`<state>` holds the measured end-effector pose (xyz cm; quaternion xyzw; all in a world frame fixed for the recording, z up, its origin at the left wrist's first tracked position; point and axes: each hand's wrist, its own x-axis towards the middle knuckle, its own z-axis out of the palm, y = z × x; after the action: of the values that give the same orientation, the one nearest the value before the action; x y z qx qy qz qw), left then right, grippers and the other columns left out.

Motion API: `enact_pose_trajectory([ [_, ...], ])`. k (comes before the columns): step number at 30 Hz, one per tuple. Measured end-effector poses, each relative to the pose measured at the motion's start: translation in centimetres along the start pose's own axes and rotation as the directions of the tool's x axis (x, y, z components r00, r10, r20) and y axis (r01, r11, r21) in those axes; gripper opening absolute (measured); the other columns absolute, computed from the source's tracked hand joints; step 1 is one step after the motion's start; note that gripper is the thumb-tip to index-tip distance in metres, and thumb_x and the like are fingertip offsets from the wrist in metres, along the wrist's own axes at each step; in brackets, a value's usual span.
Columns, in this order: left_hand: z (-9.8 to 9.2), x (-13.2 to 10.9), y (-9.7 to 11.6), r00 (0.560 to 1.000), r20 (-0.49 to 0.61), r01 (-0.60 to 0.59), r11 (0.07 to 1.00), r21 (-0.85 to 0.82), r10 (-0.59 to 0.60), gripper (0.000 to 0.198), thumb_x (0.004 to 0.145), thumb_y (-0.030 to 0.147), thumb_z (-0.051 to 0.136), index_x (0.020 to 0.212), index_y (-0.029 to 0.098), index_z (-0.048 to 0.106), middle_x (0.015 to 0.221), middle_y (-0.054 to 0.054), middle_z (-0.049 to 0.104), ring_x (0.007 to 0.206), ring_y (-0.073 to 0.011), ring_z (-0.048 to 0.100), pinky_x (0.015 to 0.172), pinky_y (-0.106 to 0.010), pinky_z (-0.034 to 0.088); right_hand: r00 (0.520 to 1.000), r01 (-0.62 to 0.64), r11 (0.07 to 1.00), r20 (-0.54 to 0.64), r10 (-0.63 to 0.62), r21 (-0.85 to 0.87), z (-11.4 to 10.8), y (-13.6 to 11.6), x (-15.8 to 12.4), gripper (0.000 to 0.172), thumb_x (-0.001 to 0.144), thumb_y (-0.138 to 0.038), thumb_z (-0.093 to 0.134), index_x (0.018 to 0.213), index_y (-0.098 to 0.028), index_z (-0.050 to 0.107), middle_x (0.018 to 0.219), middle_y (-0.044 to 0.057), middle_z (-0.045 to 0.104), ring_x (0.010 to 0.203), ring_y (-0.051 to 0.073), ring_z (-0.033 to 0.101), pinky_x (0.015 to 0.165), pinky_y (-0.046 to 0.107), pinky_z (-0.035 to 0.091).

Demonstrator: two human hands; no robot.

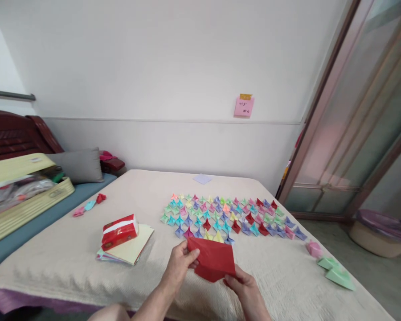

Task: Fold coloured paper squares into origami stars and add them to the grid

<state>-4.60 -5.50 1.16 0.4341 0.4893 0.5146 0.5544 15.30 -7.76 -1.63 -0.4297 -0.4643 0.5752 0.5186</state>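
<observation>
While the left hand [181, 259] grips its left edge and the right hand [243, 285] its lower right corner, a sheet of red paper [215, 257] spans the gap between them, above the near part of the beige bedcover [280, 272]. It lies directly to the right of the left hand and up and to the left of the right hand, its longer direction running across from one to the other and dipping a little toward the right. Neither hand is nearer, since both touch it. A folded part shows along its lower side, ending in a blunt point; how many layers there are I cannot tell.

The left hand is closed in a pinch, thumb on the near face and the other fingers tucked behind, its forearm [157, 296] slanting up and to the right. Set lower, the right hand has its thumb and fingers brought together on the corner, the fingertips partly hidden, with the wrist angled up and to the left.

Just beyond the paper are rows of small folded pieces [235, 226] in many colours, some of the nearest partly covered by its upper edge. Well apart from the left hand, a red packet [119, 232] rests on a stack of coloured sheets [135, 250]. Farther off, near the wall [153, 147], lies a lilac sheet [202, 179]
</observation>
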Motion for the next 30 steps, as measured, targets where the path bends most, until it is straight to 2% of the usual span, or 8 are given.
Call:
enact_pose_trajectory([
  [6, 0.1, -0.8, 0.1, 0.989, 0.114, 0.101, 0.993, -0.063, -0.093, 0.025, 0.065, 0.028, 0.076, 0.086, 0.015, 0.072, 0.081, -0.006, 0.073, 0.074, -0.0150, 0.065, 0.066, -0.021, 0.047, 0.988, 0.025, 0.973, -0.152, 0.010, 0.228, -0.3, -0.2, 0.0, 0.009, 0.060, -0.020, 0.078, 0.068, -0.018, 0.077, 0.119, 0.008, 0.068, 0.113, 0.032, 0.056, 0.094, 0.036, 0.044],
  [10, 0.5, -1.3, 0.0, 0.980, 0.170, 0.120, 0.989, -0.081, -0.105, 0.037, 0.066, 0.030, 0.075, 0.101, 0.015, 0.071, 0.093, -0.011, 0.074, 0.085, -0.0221, 0.068, 0.075, -0.030, 0.052, 0.966, 0.023, 0.918, -0.244, 0.080, 0.395, -0.2, -0.4, -0.1, 0.035, 0.058, -0.018, 0.082, 0.092, -0.022, 0.074, 0.116, 0.006, 0.069, 0.111, 0.028, 0.059, 0.091, 0.035, 0.048],
  [14, 1.0, -1.3, 0.3, 0.991, 0.136, -0.017, 0.999, -0.032, 0.021, 0.033, 0.063, 0.023, 0.076, 0.094, 0.012, 0.074, 0.101, -0.013, 0.071, 0.094, -0.0262, 0.065, 0.086, -0.034, 0.048, 0.983, -0.065, 0.805, -0.099, 0.152, 0.590, 0.5, -0.6, -0.3, 0.042, 0.069, -0.021, 0.078, 0.109, -0.024, 0.066, 0.109, 0.005, 0.072, 0.100, 0.022, 0.065, 0.089, 0.038, 0.049],
  [16, 1.1, -1.0, 0.5, 0.992, 0.094, -0.094, 0.995, 0.040, 0.090, 0.025, 0.058, 0.019, 0.077, 0.082, 0.013, 0.076, 0.112, -0.014, 0.066, 0.101, -0.0285, 0.061, 0.090, -0.034, 0.046, 0.979, -0.168, 0.735, 0.024, 0.202, 0.657, 0.7, -0.8, -0.4, 0.030, 0.076, -0.033, 0.073, 0.104, -0.020, 0.068, 0.105, 0.007, 0.074, 0.095, 0.023, 0.067, 0.087, 0.040, 0.049],
  [19, 1.0, -0.7, 0.7, 0.985, 0.034, -0.174, 0.974, 0.148, 0.171, 0.021, 0.054, 0.012, 0.074, 0.076, 0.015, 0.077, 0.119, -0.014, 0.059, 0.112, -0.0323, 0.054, 0.096, -0.037, 0.041, 0.968, -0.247, 0.666, 0.145, 0.207, 0.703, 0.9, -1.3, -0.6, 0.043, 0.081, -0.054, 0.061, 0.104, -0.019, 0.068, 0.110, 0.012, 0.072, 0.096, 0.025, 0.067, 0.086, 0.043, 0.049],
  [22, 0.9, -0.6, 0.3, 0.971, -0.016, -0.229, 0.951, 0.208, 0.237, 0.028, 0.055, 0.007, 0.070, 0.081, 0.016, 0.075, 0.123, -0.012, 0.056, 0.119, -0.0317, 0.049, 0.102, -0.040, 0.037, 0.976, -0.219, 0.721, 0.149, 0.161, 0.658, 0.9, -1.5, -0.8, 0.049, 0.080, -0.059, 0.060, 0.110, -0.021, 0.067, 0.118, 0.013, 0.069, 0.101, 0.027, 0.064, 0.085, 0.043, 0.049],
  [26, 1.1, -0.6, -0.5, 0.963, -0.049, -0.249, 0.943, 0.220, 0.266, 0.047, 0.056, 0.006, 0.069, 0.101, 0.018, 0.068, 0.118, -0.010, 0.061, 0.109, -0.0278, 0.057, 0.093, -0.037, 0.045, 0.995, -0.099, 0.870, 0.034, 0.094, 0.483, 0.9, -1.1, -1.1, 0.049, 0.070, -0.035, 0.079, 0.115, -0.023, 0.064, 0.119, 0.009, 0.068, 0.105, 0.027, 0.062, 0.081, 0.035, 0.050],
  [30, 1.2, -0.5, -1.0, 0.971, -0.050, -0.219, 0.957, 0.187, 0.232, 0.061, 0.061, 0.006, 0.066, 0.120, 0.021, 0.056, 0.103, -0.006, 0.068, 0.083, -0.0207, 0.066, 0.077, -0.031, 0.052, 0.997, -0.052, 0.847, -0.023, 0.076, 0.529, 0.4, -0.8, -1.0, 0.042, 0.080, -0.049, 0.066, 0.111, -0.023, 0.066, 0.116, 0.010, 0.069, 0.099, 0.026, 0.063, 0.076, 0.036, 0.052],
])
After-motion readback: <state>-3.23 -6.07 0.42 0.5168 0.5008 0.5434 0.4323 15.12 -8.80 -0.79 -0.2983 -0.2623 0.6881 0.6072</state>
